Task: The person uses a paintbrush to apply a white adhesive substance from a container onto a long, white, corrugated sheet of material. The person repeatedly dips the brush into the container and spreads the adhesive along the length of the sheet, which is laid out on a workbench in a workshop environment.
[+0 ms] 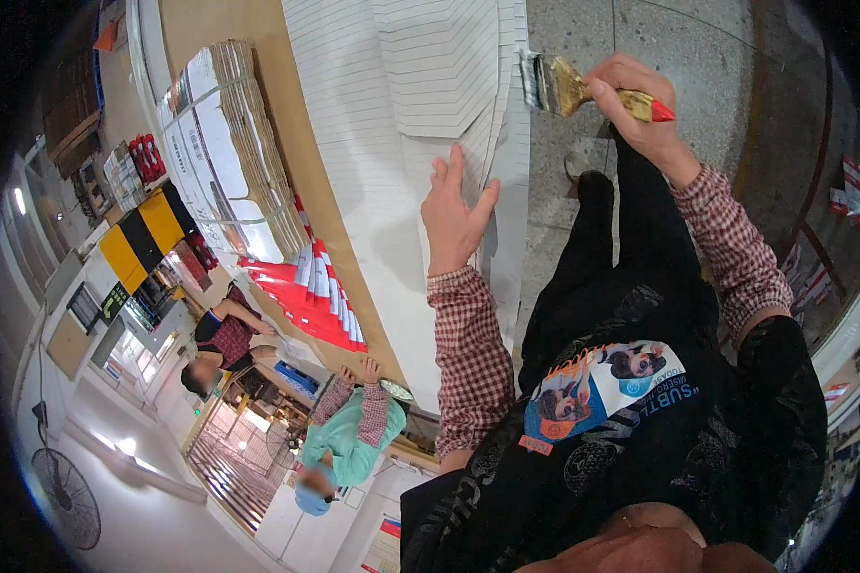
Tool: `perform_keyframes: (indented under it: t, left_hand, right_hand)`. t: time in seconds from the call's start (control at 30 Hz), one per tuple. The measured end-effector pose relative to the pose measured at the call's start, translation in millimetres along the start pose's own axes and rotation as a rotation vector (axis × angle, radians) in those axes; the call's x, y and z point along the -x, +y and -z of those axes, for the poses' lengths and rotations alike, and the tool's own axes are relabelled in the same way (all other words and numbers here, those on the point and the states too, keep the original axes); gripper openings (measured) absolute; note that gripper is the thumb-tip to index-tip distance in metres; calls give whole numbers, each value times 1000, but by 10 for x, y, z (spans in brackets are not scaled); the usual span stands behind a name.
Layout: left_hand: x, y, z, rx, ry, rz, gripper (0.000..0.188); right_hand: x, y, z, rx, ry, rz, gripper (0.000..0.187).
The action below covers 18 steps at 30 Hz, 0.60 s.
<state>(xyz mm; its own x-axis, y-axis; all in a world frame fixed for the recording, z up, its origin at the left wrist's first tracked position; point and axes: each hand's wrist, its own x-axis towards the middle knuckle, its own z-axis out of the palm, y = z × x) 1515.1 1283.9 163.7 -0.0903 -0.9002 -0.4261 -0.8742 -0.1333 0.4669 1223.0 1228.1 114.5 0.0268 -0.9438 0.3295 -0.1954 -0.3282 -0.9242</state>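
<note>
My right hand (637,107) grips a wide flat paintbrush (566,86) with a gold-coloured ferrule and a red-ended handle. The brush's bristles look whitish and meet the right edge of the paper, or hang just over it; I cannot tell which. Fingers spread, my left hand (457,212) rests flat on the white paper sheets (363,181). These sheets are fanned so that many thin parallel edges show. A smaller overlapping stack (440,67) lies just beyond the fingertips of my left hand.
Left of the sheets stands a strapped bundle of folded cartons (229,143) on the brown table (382,325). Red and white printed pieces (315,296) lie fanned below it. A person in green (358,420) has hands at the table edge; another person (229,334) is farther off.
</note>
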Motion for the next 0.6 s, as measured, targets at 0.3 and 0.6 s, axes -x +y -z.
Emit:
perform_keyframes:
  t: [0.3,0.6]
  left_hand:
    - [-9,65,-115,-177,67,-23,77]
    - [267,47,-1003,-431,423,126,103]
  right_hand:
    - [216,-28,-103,-24,6,-52,16]
    - [543,-420,126,32,34,-85,16]
